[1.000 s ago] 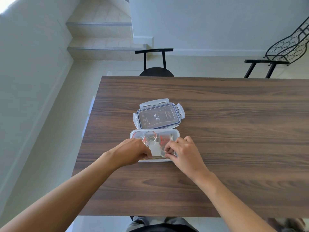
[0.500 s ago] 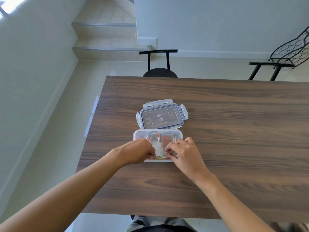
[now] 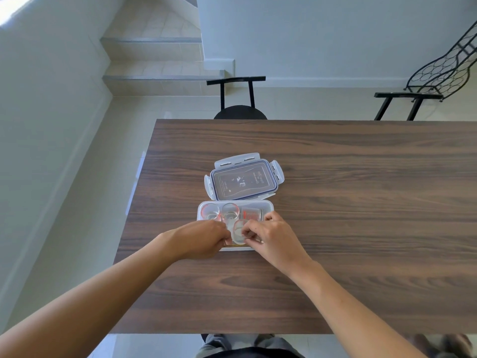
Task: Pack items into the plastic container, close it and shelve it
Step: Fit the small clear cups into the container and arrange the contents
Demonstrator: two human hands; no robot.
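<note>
A: Little change is seen since the earlier frames; both hands have stayed over the near half of the clear rectangular plastic container, fingers slightly shifted inward.

B: Container position?

A: It is set on the dark wood-grain surface, near the left side, open. Its clear rectangular lid with blue seal and white clip flaps is laid flat just behind it, touching or nearly touching the far rim.

B: Contents?

A: Two small clear round cups with red markings are seen side by side at the far left inside, and a small clear cup with red printed scale to their right. Another clear round piece is seen between the hands. A thin yellowish strip is visible along the near edge; what it is cannot be told.

B: Left hand?

A: Fingers are curled, tips pressed together at the near inner edge of the container. Something small seems to be pinched, but what exactly cannot be told.

B: Right hand?

A: Fingers are curled down too, thumb and forefinger brought together over the clear piece; whether it is actually held cannot be told.

B: Anything else?

A: A black metal chair with round seat is tucked at the far edge of the surface, a black wire rack is seen far right, tiled steps far left.
</note>
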